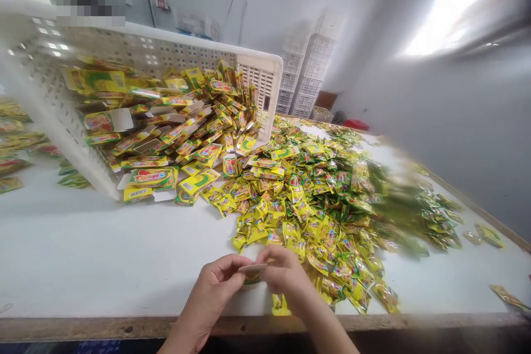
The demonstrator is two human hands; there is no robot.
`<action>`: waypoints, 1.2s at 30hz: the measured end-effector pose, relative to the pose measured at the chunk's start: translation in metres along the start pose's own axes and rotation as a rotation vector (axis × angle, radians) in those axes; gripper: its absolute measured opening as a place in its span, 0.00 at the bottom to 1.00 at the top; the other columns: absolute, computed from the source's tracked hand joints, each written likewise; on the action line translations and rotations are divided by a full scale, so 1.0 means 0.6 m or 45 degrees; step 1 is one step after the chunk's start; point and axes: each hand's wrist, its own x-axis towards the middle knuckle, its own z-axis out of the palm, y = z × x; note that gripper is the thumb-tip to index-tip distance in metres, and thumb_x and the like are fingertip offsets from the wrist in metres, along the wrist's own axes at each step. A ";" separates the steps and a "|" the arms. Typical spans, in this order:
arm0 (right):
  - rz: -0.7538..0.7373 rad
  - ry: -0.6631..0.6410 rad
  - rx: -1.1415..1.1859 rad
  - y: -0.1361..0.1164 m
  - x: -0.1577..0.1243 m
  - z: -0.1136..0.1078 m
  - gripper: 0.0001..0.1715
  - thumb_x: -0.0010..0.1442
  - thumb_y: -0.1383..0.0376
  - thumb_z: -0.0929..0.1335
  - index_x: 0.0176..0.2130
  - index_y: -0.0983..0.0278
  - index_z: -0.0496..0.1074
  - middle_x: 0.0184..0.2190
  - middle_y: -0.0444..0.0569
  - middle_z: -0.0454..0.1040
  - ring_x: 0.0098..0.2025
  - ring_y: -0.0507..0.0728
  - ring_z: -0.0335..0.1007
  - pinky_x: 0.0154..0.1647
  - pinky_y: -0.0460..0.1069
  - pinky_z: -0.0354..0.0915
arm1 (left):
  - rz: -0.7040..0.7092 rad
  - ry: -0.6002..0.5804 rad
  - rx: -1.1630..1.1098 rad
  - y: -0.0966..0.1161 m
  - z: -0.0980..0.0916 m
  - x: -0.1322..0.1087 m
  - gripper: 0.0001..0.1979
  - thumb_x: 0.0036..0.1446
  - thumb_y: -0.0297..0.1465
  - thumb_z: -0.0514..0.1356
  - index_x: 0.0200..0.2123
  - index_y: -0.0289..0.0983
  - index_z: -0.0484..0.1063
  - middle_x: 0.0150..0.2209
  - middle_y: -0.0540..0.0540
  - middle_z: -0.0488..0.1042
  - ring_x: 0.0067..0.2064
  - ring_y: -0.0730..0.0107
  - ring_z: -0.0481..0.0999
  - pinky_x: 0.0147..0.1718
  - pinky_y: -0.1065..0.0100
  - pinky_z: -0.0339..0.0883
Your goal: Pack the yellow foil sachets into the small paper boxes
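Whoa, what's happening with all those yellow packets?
A person's left hand and right hand pinch a small flat box between them at the table's near edge. A big heap of yellow-green sachets lies just beyond. A tipped white crate spills more flat boxes onto the table.

The sachets (327, 204) heaped at centre frame were glossy yellow-green foil-like plastic. The tipped crate (265, 74) at upper left was white perforated plastic, spilling printed cardboard cartons (153, 177) with a slight sheen. The table (103, 254) had a smooth, matt white top and a rough wooden edge.
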 end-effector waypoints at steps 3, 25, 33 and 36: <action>-0.170 0.064 -0.042 -0.005 0.008 0.002 0.14 0.53 0.56 0.73 0.36 0.64 0.80 0.24 0.43 0.71 0.16 0.45 0.56 0.15 0.42 0.53 | 0.064 0.272 0.013 -0.011 -0.001 0.009 0.15 0.54 0.39 0.66 0.43 0.40 0.80 0.45 0.45 0.82 0.49 0.56 0.78 0.49 0.62 0.71; -0.839 0.114 -0.495 0.045 0.021 -0.024 0.05 0.58 0.64 0.72 0.36 0.57 0.81 0.37 0.49 0.76 0.34 0.55 0.73 0.33 0.49 0.70 | 0.928 0.103 0.780 -0.065 -0.034 0.020 0.19 0.53 0.29 0.67 0.48 0.52 0.79 0.49 0.50 0.81 0.48 0.57 0.81 0.50 0.63 0.76; -0.856 0.149 -0.692 0.016 0.004 -0.024 0.12 0.57 0.69 0.72 0.42 0.56 0.79 0.41 0.49 0.74 0.39 0.56 0.71 0.37 0.48 0.67 | 0.665 0.186 0.680 -0.067 -0.027 0.017 0.23 0.55 0.32 0.67 0.54 0.51 0.73 0.52 0.52 0.79 0.50 0.59 0.80 0.52 0.63 0.75; -0.981 0.166 -0.798 0.013 0.009 -0.022 0.12 0.57 0.69 0.73 0.41 0.54 0.80 0.40 0.47 0.75 0.43 0.57 0.71 0.48 0.53 0.65 | 0.723 0.099 0.716 -0.067 -0.034 0.020 0.21 0.56 0.31 0.66 0.53 0.51 0.75 0.53 0.53 0.78 0.52 0.57 0.79 0.55 0.61 0.72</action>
